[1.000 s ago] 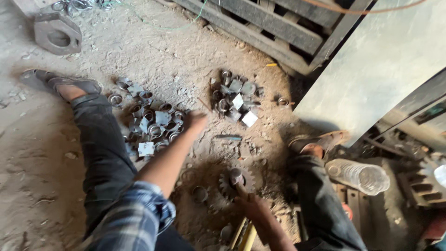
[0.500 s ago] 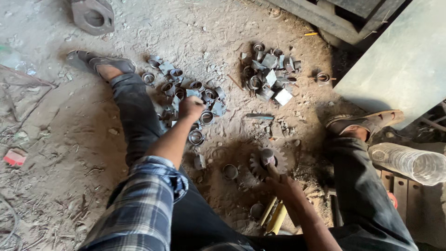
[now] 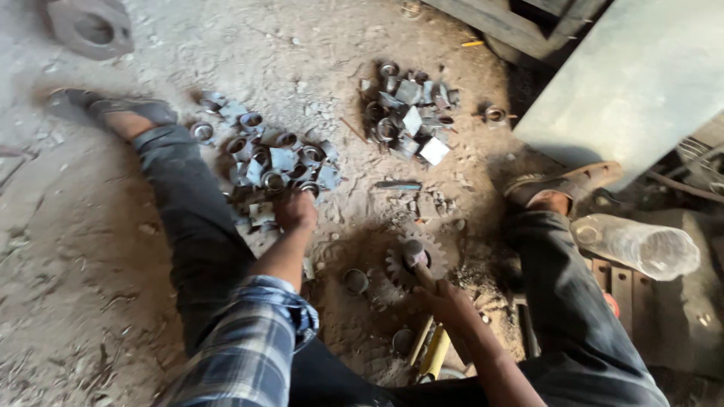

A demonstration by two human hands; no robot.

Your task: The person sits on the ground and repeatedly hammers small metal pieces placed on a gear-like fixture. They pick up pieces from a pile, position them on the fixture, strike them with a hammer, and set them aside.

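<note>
Steel sleeves (image 3: 275,162) heaped at ten o'clock of the gear (image 3: 413,262), left hand (image 3: 296,209) down on the heap's near edge, grip unclear, right hand (image 3: 446,300) closed round a hammer (image 3: 416,260) resting on the gear; apparently mid-fetch, next calling for one sleeve pinched cleanly.

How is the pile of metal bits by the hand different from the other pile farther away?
The near pile lies beside the person's left leg, and the left hand reaches into its edge; the far pile sits apart with no hand on it. The near pile spreads wide and loose, while the far pile is bunched tighter. Both hold small grey metal rings and flat pieces, lying on the dusty ground.
</note>
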